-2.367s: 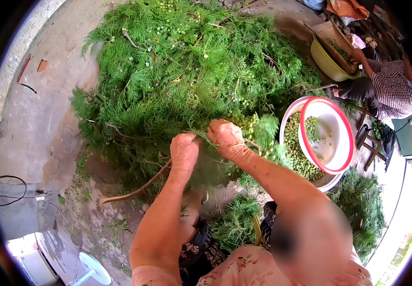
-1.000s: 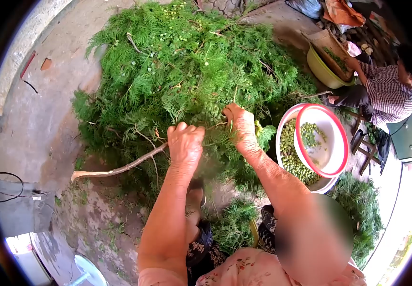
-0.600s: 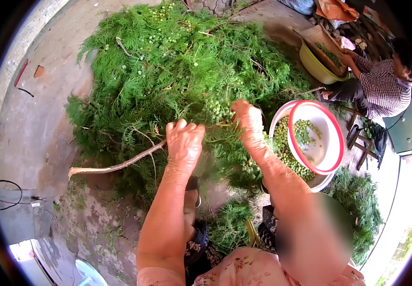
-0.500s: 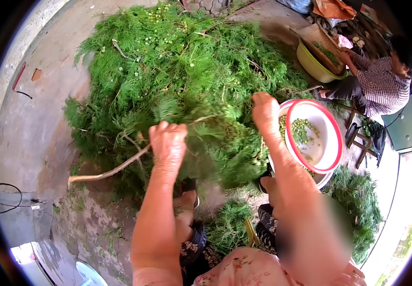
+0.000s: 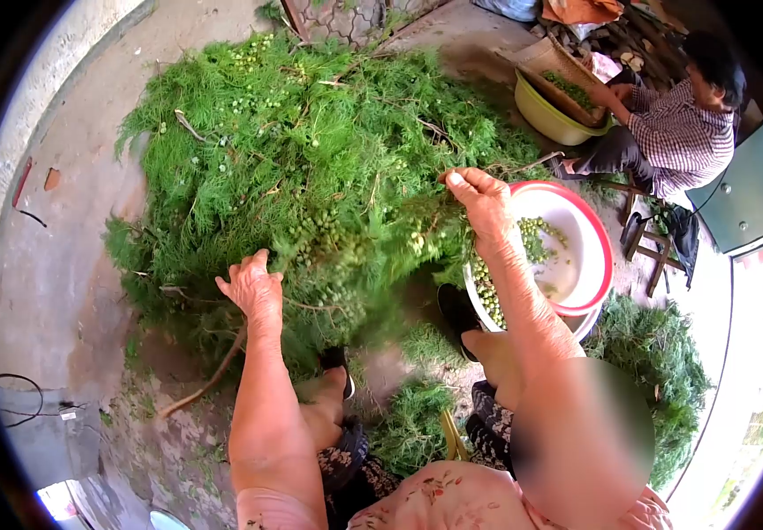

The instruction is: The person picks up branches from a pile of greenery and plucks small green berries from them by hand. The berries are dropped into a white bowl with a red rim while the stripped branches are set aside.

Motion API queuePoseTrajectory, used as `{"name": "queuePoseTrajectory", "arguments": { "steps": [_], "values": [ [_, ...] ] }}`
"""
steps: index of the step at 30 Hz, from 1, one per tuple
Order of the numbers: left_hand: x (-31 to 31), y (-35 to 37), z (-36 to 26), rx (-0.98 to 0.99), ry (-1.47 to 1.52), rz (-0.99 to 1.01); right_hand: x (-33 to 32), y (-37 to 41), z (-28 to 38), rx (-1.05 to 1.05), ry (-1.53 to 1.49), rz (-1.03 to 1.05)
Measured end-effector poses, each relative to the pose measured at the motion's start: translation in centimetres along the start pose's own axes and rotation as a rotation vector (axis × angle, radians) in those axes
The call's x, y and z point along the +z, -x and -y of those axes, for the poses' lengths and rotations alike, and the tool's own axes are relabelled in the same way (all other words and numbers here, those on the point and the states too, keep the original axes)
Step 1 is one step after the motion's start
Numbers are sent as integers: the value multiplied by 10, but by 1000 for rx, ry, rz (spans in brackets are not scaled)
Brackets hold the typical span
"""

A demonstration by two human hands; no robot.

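Note:
A large heap of cut cypress branches [image 5: 249,168], feathery and bearing small green cones, lies on the ground before me. My left hand [image 5: 255,287] is open, its fingers spread over the near left side of the heap. Close by, a bare brown stem [image 5: 209,380] slants down to the floor. A cone-laden cypress branch [image 5: 328,252], blurred by motion, lies between my hands. My right hand [image 5: 487,210] is pinched at this branch's feathery right end, beside a white basin with a red rim [image 5: 608,256]. Green cones [image 5: 485,287] and sprigs lie inside the white containers there.
At the upper right a person [image 5: 690,132] sits on a wooden stool [image 5: 655,252], hands at a woven tray over a yellow-green basin [image 5: 545,115]. More greenery [image 5: 651,371] lies right of my knees, and a small pile [image 5: 412,428] between my feet.
My left hand has let go of the stem and opened, moving left and down. The stem has dropped lower. My right hand has turned, still near the basin, and the whole view has shifted slightly.

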State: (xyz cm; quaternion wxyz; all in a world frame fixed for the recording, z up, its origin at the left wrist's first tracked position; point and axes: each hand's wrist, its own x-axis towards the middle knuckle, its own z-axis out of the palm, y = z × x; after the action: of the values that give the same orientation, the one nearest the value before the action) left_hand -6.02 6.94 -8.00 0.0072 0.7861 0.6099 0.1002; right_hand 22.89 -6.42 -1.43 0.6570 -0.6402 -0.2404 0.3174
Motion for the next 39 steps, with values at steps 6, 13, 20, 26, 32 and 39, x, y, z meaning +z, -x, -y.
{"name": "queuePoseTrajectory", "arguments": {
  "steps": [6, 13, 20, 26, 32, 39],
  "values": [
    [-24, 8, -18, -32, 155, -133, -17, 6, 9, -174, -92, 41],
    [-101, 71, -108, -29, 1556, 637, -7, 65, 34, -474, 3, 3],
    [-129, 152, -114, -115, 2083, 1167, 13, 180, 40, -864, 518, -36],
    [-95, 179, -75, -508, 2212, 1072, 17, 243, 21, -1062, 619, 168],
    [-85, 202, -56, -412, 2090, 802, 26, 271, -12, -1015, 670, 251],
    [-91, 202, -61, -446, 1976, 637, 9, 283, -24, -625, 489, 136]
  ]
}}
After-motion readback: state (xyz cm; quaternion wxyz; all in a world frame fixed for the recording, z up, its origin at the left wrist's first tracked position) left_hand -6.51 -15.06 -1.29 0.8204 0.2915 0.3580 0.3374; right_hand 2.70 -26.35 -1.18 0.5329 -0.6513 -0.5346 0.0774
